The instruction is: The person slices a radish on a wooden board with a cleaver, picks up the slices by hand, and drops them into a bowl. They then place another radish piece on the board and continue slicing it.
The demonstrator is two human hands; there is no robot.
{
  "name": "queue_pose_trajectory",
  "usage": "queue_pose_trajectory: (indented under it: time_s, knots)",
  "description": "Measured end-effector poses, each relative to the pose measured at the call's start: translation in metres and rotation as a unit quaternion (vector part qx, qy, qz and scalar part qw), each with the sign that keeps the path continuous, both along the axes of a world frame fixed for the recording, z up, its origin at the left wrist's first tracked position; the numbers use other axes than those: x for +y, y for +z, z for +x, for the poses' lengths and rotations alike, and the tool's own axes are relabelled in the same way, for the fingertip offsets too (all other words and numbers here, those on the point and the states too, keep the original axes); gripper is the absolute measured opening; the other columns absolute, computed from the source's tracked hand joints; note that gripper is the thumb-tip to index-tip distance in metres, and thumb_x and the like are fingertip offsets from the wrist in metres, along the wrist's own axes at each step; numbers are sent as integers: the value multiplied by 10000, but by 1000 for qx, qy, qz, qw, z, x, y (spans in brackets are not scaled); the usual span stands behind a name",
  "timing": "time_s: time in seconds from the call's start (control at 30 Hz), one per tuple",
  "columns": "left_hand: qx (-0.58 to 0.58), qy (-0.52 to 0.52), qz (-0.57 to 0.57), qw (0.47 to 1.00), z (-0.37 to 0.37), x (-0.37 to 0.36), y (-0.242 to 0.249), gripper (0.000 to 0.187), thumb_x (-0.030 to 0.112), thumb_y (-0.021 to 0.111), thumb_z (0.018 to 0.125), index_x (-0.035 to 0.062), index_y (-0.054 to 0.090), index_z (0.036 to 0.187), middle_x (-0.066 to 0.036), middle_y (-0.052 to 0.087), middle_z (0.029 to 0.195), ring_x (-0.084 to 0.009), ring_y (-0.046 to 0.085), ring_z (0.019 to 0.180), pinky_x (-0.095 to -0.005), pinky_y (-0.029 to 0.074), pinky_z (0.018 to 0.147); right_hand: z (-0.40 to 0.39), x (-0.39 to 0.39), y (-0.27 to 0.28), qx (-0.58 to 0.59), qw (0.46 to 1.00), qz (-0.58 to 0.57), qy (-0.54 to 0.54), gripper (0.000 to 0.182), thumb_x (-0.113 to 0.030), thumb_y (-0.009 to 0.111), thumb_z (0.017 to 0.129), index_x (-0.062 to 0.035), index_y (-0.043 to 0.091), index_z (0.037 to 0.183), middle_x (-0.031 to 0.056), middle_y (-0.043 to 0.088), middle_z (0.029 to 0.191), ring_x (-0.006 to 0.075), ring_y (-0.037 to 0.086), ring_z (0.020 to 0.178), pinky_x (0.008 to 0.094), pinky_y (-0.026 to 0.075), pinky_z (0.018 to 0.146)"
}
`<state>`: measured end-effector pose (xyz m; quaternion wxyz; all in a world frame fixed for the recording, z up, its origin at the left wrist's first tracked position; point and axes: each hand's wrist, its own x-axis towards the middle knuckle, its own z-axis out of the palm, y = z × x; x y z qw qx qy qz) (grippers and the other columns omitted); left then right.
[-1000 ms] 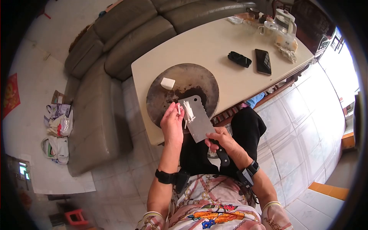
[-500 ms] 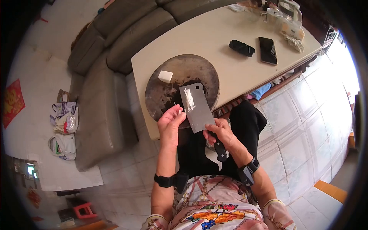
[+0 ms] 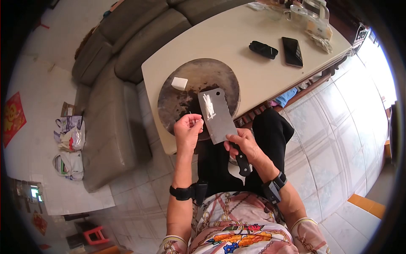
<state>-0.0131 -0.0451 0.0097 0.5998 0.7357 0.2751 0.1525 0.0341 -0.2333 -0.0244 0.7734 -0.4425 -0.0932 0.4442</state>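
My right hand (image 3: 246,146) grips a cleaver (image 3: 222,127) where its black handle meets the blade, thumb on the metal. The blade lies flat-side up, pointing away from me over the near part of a round chopping board (image 3: 203,70). Several thin white strips (image 3: 208,106) rest in a small pile on the blade. Just left of the blade, my left hand (image 3: 187,130) is closed in a pinch on a small white strip, mostly hidden by the fingers. A white block (image 3: 179,83) sits on the board's far left part.
The board stands on a cream table (image 3: 253,86). Farther right on it are a black case (image 3: 263,50), a phone (image 3: 292,52), a glass mug (image 3: 298,16) and a tissue pack (image 3: 319,29). A grey sofa (image 3: 116,127) stands to the left, bags (image 3: 69,133) beyond it.
The left fingers have curled in more and shifted slightly left, away from the blade. The right hand and the cleaver with its strips stay nearly the same; the whole view has shifted slightly.
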Motion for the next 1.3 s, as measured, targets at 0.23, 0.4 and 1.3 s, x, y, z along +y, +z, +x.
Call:
queue_pose_trajectory:
  time_s: [0.23,0.4,1.3]
  knots:
    - [-115,20,-288,951,-21,1,-1,200,8,584,879,-4,570,1079,-64,609,952,-157,611,890,-277,520,806,-1,-11,1,-15,1000,-5,-16,189,-124,499,894,20,547,781,64,567,645,77,439,443,231,403,442]
    - [-174,3,-440,881,-31,-11,-6,205,-38,541,877,-1,577,1076,-96,606,995,-179,598,913,-287,526,810,-10,-40,10,-18,1000,-7,-13,196,-129,503,899,25,546,784,65,559,634,83,446,448,242,393,438]
    - [46,-54,-344,936,-27,-111,-189,627,58,724,754,47,445,1316,-26,580,976,-93,567,819,-207,450,692,-54,-99,-35,-131,931,-336,57,252,-89,461,817,63,518,624,96,562,536,145,522,422,288,416,408]
